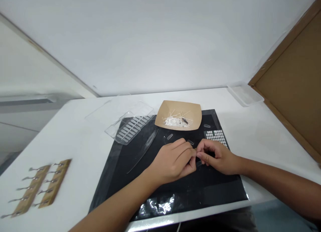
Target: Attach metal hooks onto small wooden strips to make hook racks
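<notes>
Black glossy mat (120, 185) at centre; your left hand (175, 160) and right hand (218, 156) pinch closed, touching; can't tell what either grip holds.

A translucent tray (245, 95) (plastic, it seems) sits beside a brown panel (296, 74) at right.

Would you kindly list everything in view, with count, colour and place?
table: 1, white, centre
mat: 1, black, on table
dish: 1, tan, far centre
sticks, scraps: many, mostly pale, in dish
open case: 1, clear, far left
loose tips: 4 visible, clear, on mat
curved strip: 1, grey, on mat
tab sheet: 1, green-white, mat right
wooden strips with clips: 2, brown, near left
container: 1, translucent, far right
wall: 1, white, behind
panel: 1, brown, right
left hand, right hand: 1 each, bare, over mat
</notes>
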`<state>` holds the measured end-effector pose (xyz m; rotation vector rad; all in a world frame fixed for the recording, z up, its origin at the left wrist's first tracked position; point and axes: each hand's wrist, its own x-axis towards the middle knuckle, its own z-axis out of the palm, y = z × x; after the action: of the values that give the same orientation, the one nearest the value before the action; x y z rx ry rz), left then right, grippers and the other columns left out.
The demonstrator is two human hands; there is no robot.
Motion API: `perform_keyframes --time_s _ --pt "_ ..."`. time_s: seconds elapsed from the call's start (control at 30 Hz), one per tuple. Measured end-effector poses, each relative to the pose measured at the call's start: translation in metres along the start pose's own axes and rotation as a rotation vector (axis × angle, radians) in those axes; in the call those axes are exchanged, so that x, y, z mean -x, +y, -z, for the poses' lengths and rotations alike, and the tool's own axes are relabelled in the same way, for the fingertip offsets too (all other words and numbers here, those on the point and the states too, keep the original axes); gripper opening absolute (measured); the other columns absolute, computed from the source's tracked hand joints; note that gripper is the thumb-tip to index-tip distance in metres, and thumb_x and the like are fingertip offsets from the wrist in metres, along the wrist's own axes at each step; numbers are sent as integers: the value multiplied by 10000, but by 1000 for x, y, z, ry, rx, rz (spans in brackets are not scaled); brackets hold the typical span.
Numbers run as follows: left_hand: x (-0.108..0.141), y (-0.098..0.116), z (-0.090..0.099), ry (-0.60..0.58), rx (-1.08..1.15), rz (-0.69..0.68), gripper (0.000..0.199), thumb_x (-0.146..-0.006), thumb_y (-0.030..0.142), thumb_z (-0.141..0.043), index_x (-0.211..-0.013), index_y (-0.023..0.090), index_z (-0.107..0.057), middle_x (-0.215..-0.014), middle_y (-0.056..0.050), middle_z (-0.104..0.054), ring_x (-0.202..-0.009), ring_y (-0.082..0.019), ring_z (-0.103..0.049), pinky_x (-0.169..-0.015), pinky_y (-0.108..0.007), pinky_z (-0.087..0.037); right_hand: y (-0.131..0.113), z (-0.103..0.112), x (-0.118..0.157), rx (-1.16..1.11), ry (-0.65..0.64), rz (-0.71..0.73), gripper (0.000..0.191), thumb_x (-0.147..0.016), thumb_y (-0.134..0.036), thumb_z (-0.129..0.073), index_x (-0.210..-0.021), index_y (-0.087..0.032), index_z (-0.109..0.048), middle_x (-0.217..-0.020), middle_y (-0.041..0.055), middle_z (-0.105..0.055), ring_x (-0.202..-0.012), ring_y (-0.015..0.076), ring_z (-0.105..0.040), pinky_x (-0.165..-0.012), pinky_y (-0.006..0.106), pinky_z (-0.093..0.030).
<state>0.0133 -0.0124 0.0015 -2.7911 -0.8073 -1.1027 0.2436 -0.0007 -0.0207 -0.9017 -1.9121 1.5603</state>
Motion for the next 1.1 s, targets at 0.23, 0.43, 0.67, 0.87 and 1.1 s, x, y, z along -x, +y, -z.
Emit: perform_keyframes --time_s 0.23,0.43,0.67,0.87,1.1 --pt "2 -1 -2 -3 -1 -3 165 -841 23 -633 -874 179 -592 -763 -21 -635 -693 -165 -552 -631 -295 -524 0 0 -1 26 -18 2 240 -1044 -432 -643 -992 -198 -627 -753 -15 -677 -639 121 -591 -605 237 -455" --pt "2 -1 -2 -12 -7 -9 167 -842 26 -620 -869 188 -591 -748 -5 -616 -683 -160 -552 -625 -285 -512 0 0 -1 32 -23 15 258 -1051 -451 -628 -995 -200 -629 -750 -15 -673 -635 120 -581 -603 239 -452" --pt "2 -2 -1 -14 -2 -24 151 -850 32 -615 -864 179 -589 -758 -21 -629 -681 -164 -569 -609 -285 -506 0 1 -1 33 -23 25 255 -1057 -450 -620 -1000 -201 -628 -748 -18 -664 -632 118 -583 -604 238 -455" --pt "3 -2 -2 -24 -16 -31 129 -863 49 -599 -870 178 -590 -764 -28 -643 -690 -163 -588 -612 -283 -523 2 2 -1 35 -35 20 249 -1055 -443 -626 -1016 -197 -632 -750 -20 -657 -634 119 -580 -600 236 -452" --pt "4 -2 -1 -79 -34 -54 87 -882 86 -588 -859 169 -601 -755 -23 -629 -684 -161 -594 -595 -276 -522 1 3 -1 87 -62 33 194 -1032 -383 -669 -983 -201 -620 -762 -29 -648 -641 114 -563 -604 232 -434"
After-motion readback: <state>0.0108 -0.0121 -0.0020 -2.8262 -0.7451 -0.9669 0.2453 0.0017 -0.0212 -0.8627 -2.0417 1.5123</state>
